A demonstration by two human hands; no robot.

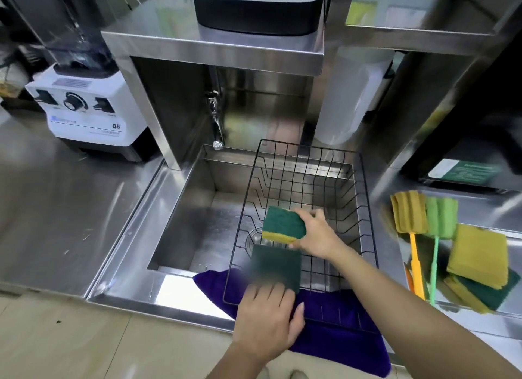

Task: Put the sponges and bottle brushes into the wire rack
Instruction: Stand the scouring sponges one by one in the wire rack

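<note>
A black wire rack sits across a steel sink, its near edge resting on a purple cloth draped over the sink's front rim. The right hand reaches into the rack, its grip closed around the right end of a green-topped, yellow-bottomed sponge, held just above the rack's wire floor. Directly below and nearer than that grip, the left hand holds a second sponge, dark green face up and blurred; its fingers cover the sponge's near edge, thumb along the right side, so the grip appears closed on it at the rack's front.

Well to the right of both grips, on the steel surface, lie two bottle brushes, one yellow-headed with an orange handle, one green, touching side by side. Just beside them sits a stack of more sponges. Far to the left of the grips stands a white blender.
</note>
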